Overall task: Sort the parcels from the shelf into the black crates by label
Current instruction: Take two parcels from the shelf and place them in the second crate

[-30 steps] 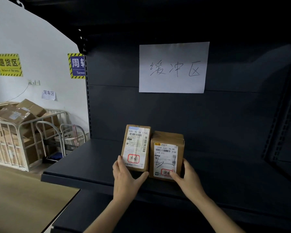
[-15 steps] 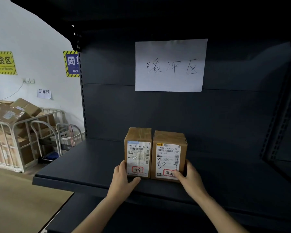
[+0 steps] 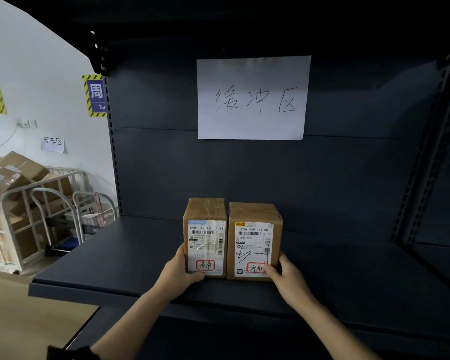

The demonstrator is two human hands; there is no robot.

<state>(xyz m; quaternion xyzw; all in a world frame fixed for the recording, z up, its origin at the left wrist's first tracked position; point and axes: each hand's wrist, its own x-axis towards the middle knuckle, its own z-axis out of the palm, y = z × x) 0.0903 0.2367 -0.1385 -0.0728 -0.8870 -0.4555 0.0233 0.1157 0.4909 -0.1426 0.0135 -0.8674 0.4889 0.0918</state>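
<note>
Standing upright on the dark shelf [image 3: 120,258], two brown parcels faced the camera side by side, with only a thin seam between them. The left parcel [image 3: 205,237] carried a white label with barcodes and a red-framed handwritten mark near its lower edge. The right parcel [image 3: 253,241] bore a similar label, with a like red-framed mark and a black pen scrawl across it. Both sat near the shelf's front edge.

The left hand [image 3: 178,271] grasped the left parcel at its lower left corner, thumb laid along the bottom of the front and fingers hidden round the side. The right hand [image 3: 287,276] grasped the right parcel at its lower right corner, thumb on the label beside the red mark and fingers curled round the side.

On the back panel above them hung a white sheet [image 3: 252,97] with three handwritten characters. To the left, past the shelf's upright, a metal cage cart [image 3: 11,224] held piled cartons [image 3: 16,170] against a pale wall [image 3: 50,74]. Yellow-and-black bordered signs [image 3: 95,96] and a small paper note [image 3: 53,144] were fixed to that wall. The floor [image 3: 16,320] below was light brown.
</note>
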